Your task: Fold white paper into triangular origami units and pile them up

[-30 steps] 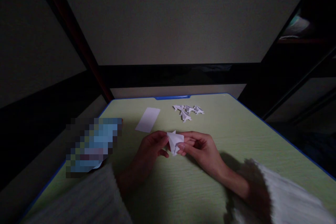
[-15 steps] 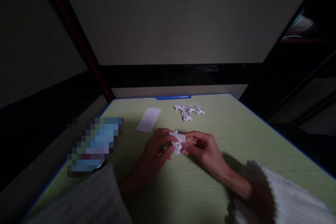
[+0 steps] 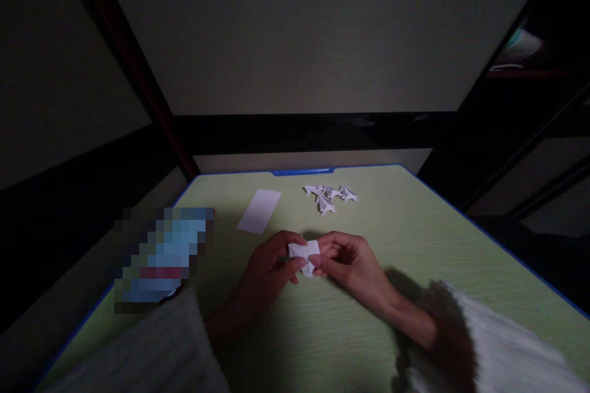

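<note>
A small piece of folded white paper (image 3: pixel 304 250) is between my two hands, just above the table. My left hand (image 3: pixel 271 264) grips its left side, with the thumb on the near face and fingers along the top edge. The thumb of my right hand (image 3: pixel 348 258) presses near the paper's middle, its other fingers curled behind the right side. The lower part of the paper narrows to a point. Beyond my hands lie several folded white paper figures (image 3: pixel 327 204) with pointed ends, grouped close together. My fingers hide parts of the folds.
A flat white sheet of paper (image 3: pixel 259 212) lies left of the paper figures. A blurred-out bluish object (image 3: pixel 170 255) rests at the table's left edge. The pale green table (image 3: pixel 415 245) has a blue rim and a blue handle strip (image 3: pixel 303 172) at the far side.
The folded paper has turned in my hands, and its upper edge now shows flatter. Both thumbs have come closer together on its near face. The view has shifted slightly.
</note>
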